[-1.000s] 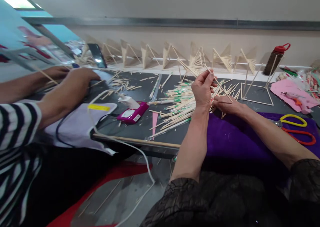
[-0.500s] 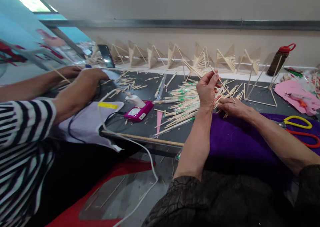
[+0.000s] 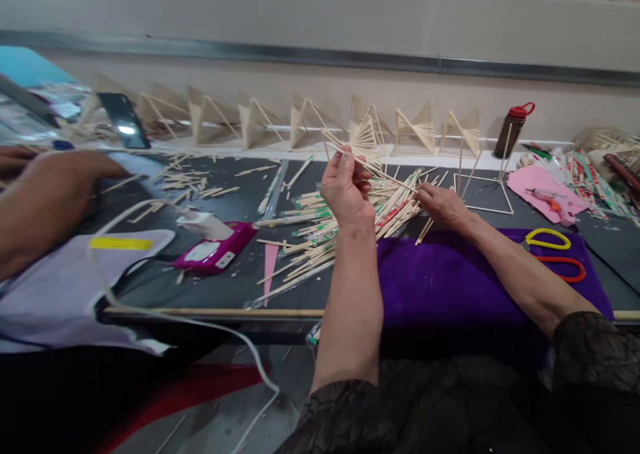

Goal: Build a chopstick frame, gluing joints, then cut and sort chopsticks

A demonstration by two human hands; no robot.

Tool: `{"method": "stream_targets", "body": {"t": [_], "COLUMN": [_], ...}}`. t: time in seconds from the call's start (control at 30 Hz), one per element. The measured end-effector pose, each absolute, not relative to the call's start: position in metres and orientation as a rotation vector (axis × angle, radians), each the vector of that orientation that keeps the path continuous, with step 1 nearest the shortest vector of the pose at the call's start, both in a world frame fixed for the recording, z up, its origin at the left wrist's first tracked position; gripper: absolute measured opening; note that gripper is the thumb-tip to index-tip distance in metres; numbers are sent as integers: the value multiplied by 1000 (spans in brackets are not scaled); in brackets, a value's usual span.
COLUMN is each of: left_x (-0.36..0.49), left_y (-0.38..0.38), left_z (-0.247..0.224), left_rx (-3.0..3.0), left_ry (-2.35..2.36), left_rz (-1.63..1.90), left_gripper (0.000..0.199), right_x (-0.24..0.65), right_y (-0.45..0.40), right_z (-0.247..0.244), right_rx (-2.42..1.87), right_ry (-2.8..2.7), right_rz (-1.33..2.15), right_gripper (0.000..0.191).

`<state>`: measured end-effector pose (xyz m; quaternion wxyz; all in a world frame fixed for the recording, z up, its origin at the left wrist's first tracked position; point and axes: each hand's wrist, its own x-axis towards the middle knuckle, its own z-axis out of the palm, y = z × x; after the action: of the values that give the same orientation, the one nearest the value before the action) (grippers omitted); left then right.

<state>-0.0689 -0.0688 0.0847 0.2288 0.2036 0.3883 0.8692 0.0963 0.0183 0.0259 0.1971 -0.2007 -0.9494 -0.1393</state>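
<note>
My left hand is raised over the pile, its fingers closed in a pinch on a thin wooden chopstick. The chopstick slopes down to the right, where my right hand closes its fingers at the lower end. Beneath and between my hands lies a loose heap of wooden chopsticks, many in clear wrappers with green print. A purple cloth covers the table edge below my right hand. Just beyond it stands an open square stick frame with upright sticks.
Twisted stick models line the wall. Scissors lie on the cloth. A glue gun rests on pink paper near a bottle. Left are a magenta power adapter, a phone and a co-worker's hand.
The view has turned to the right, so the table things sit further left. The chopstick between my hands now lies at a flatter slope, and my right hand is less bent over the heap.
</note>
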Motion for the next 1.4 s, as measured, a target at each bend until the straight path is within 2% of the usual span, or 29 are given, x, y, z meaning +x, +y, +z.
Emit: {"method": "stream_targets", "body": {"t": [0.33,0.6,0.73,0.93,1.03,1.23,1.4], "left_x": [-79,-93,-99,-88,-82,-86,-80], "left_y": [-61,-64,-64,-64,-65,-64,-66], "left_z": [72,72,70,72,75,72,76], "left_rx": [749,896,876,760,668,838,724], "left_ry": [1092,1255,1245,1109,1051,1143,1174], "left_rz": [2385,2327,2336,2381,2412,2318,2304], "left_gripper": [15,27,28,16,13,20,24], "right_x": [102,112,111,109,109,110,107], "right_y": [17,19,25,31,30,28,33], "right_z": [37,53,43,36,38,42,43], "right_rx": [-627,-691,-696,-702,-738,-844,-747], "right_ry": [-2496,-2406,-2557,-2628,-2599,-2550,-2475], "right_rz": [-225,-168,-157,-86,-87,-116,82], "right_gripper": [29,32,39,52,47,36,33]}}
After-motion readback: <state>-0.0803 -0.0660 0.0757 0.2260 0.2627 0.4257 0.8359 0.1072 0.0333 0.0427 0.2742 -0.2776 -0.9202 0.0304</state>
